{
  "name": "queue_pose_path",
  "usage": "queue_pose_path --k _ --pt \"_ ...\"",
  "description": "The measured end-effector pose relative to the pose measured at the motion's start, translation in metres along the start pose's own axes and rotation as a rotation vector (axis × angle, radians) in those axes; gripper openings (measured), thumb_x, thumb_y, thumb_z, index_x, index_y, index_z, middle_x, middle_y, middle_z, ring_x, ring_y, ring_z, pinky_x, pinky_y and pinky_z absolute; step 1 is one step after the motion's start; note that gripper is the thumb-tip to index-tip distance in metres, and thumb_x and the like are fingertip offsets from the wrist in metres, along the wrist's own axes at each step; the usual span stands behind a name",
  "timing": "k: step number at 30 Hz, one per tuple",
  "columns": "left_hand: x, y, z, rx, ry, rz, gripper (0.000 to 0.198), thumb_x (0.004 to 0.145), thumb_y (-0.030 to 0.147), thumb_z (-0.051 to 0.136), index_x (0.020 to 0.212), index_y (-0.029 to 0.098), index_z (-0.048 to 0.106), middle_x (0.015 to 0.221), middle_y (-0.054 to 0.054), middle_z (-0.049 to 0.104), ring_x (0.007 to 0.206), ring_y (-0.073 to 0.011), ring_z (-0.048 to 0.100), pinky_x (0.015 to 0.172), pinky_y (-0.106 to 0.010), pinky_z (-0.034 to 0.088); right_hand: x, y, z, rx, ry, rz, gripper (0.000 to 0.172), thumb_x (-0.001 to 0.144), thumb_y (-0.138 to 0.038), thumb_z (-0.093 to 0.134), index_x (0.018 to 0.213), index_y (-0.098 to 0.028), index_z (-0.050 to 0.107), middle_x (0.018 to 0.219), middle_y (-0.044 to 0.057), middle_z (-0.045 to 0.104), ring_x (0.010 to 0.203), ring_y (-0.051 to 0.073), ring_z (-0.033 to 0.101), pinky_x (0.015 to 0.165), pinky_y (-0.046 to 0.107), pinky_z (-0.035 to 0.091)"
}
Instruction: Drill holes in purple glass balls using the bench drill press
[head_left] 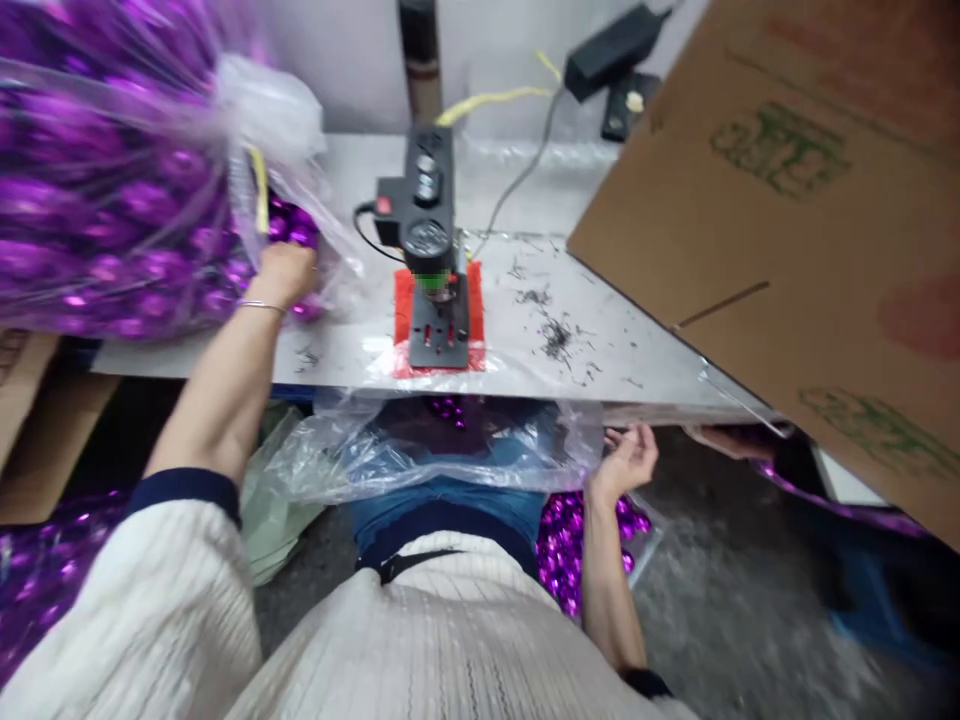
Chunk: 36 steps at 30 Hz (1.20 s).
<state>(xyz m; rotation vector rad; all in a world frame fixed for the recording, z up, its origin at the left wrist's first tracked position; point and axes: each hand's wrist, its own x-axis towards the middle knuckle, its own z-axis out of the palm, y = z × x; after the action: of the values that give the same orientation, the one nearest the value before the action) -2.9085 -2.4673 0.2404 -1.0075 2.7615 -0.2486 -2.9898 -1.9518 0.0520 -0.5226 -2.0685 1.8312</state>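
OK, step in hand looks like a reach w/ the L grip (289, 270) into the purple baubles (300, 225) at the mouth of the big clear bag (274, 115). To do it well: go in w/ soft fingers, take only a few at a time b/c they look slick, lift clear of the loose plastic and yellow strip (260, 190) just beyond the grip, and mind the black machine (429, 190) on its red mat (403, 320), just R of it. State: L grip's fingertips are hidden among baubles & film, so can't tell if they're apart or clamped; baubles lie right at and past the knuckles, most of the bag to its L. R grip (628, 462) is apart, fingers loosely curled, nothing visible in it; it's at the near edge of the surface (495, 350), w/ clear plastic (322, 460) spread to its L over the lap (can't tell if touching), more purple pieces (561, 550) below it, and the cardboard box (750, 250) beyond it, up & R.
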Motion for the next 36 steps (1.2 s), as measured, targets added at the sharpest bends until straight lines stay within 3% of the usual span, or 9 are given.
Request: queue_pose_path --k 4,7,9,13,16,20,25,30,36 --pt "0.016 -0.003 0.008 -0.064 0.089 -0.12 0.05 0.098 0.025 0.048 0.138 -0.002 0.037 0.135 -0.028 0.054 0.12 -0.0347 0.057 0.097 -0.046 0.047 -0.037 -0.078 0.04 0.041 -0.171 -0.635 0.035 0.093 -0.04 0.057 0.119 -0.017 0.058 0.099 0.008 0.067 0.067 0.014 0.067 0.065 0.033 0.06" --pt "0.031 -0.008 0.017 -0.173 0.192 -0.215 0.061 0.094 0.032 0.053 0.144 0.004 0.033 0.147 -0.03 0.041 0.125 -0.0379 0.052 0.094 -0.045 0.048 -0.064 -0.112 0.066 0.068 -0.374 -0.935 0.025 0.091 -0.023 0.059 0.116 -0.02 0.061 0.097 0.006 0.068 0.068 0.014 0.068 0.063 0.032 0.061" --pt "0.043 -0.012 0.021 -0.219 0.158 -0.219 0.065 0.088 0.031 0.061 0.143 0.005 0.038 0.146 -0.029 0.043 0.126 -0.0393 0.051 0.096 -0.046 0.046 -0.077 -0.127 0.083 0.08 -0.477 -1.057 0.031 0.09 -0.015 0.06 0.12 -0.021 0.06 0.098 0.006 0.069 0.072 0.014 0.07 0.062 0.03 0.062" --pt "0.06 -0.019 0.027 -0.334 0.102 -0.207 0.068 0.078 0.022 0.071 0.138 0.002 0.045 0.13 -0.028 0.058 0.125 -0.0416 0.053 0.102 -0.049 0.042 -0.093 -0.148 0.109 0.113 -0.55 -1.194 0.037 0.088 -0.007 0.059 0.122 -0.02 0.06 0.093 0.006 0.072 0.085 0.017 0.071 0.068 0.028 0.061" --pt "0.05 -0.021 0.025 -0.639 0.19 -0.152 0.068 0.077 0.025 0.074 0.138 0.01 0.048 0.132 -0.022 0.059 0.125 -0.0375 0.054 0.106 -0.05 0.042 -0.097 -0.158 0.115 0.09 -0.596 -1.257 0.035 0.088 -0.006 0.058 0.12 -0.019 0.06 0.088 0.005 0.072 0.088 0.018 0.071 0.073 0.031 0.061" --pt "-0.003 -0.013 0.018 -1.463 0.252 -0.07 0.059 0.084 0.036 0.069 0.138 0.021 0.05 0.126 -0.012 0.063 0.107 -0.0236 0.066 0.094 -0.04 0.054 -0.096 -0.162 0.114 0.086 -0.611 -1.256 0.041 0.085 -0.003 0.059 0.123 -0.02 0.059 0.089 0.004 0.07 0.089 0.018 0.07 0.074 0.032 0.061" --pt "-0.081 0.021 0.023 -2.303 -0.033 -0.103 0.041 0.091 0.039 0.06 0.123 0.014 0.06 0.101 -0.012 0.071 0.077 -0.0155 0.07 0.069 -0.025 0.058 -0.095 -0.169 0.119 0.235 -0.608 -1.259 0.065 0.084 -0.012 0.065 0.144 -0.023 0.042 0.119 0.011 0.058 0.089 0.016 0.065 0.063 0.028 0.061" --pt "-0.114 0.072 0.051 -2.56 -0.264 -0.257 0.028 0.088 0.03 0.063 0.106 0.01 0.066 0.097 -0.012 0.074 0.085 -0.0206 0.073 0.073 -0.028 0.06 -0.097 -0.187 0.125 0.183 -0.512 -1.394 0.064 0.087 -0.034 0.067 0.144 -0.023 0.042 0.123 0.013 0.052 0.091 0.018 0.062 0.07 0.035 0.061" --pt "-0.113 0.122 0.062 -2.584 -0.165 -0.273 0.036 0.079 0.022 0.071 0.114 0.019 0.063 0.104 -0.004 0.073 0.086 -0.0148 0.07 0.081 -0.029 0.058 -0.102 -0.211 0.124 0.074 -0.488 -1.496 0.041 0.09 -0.029 0.063 0.129 -0.018 0.058 0.105 0.01 0.065 0.097 0.021 0.066 0.081 0.035 0.059"
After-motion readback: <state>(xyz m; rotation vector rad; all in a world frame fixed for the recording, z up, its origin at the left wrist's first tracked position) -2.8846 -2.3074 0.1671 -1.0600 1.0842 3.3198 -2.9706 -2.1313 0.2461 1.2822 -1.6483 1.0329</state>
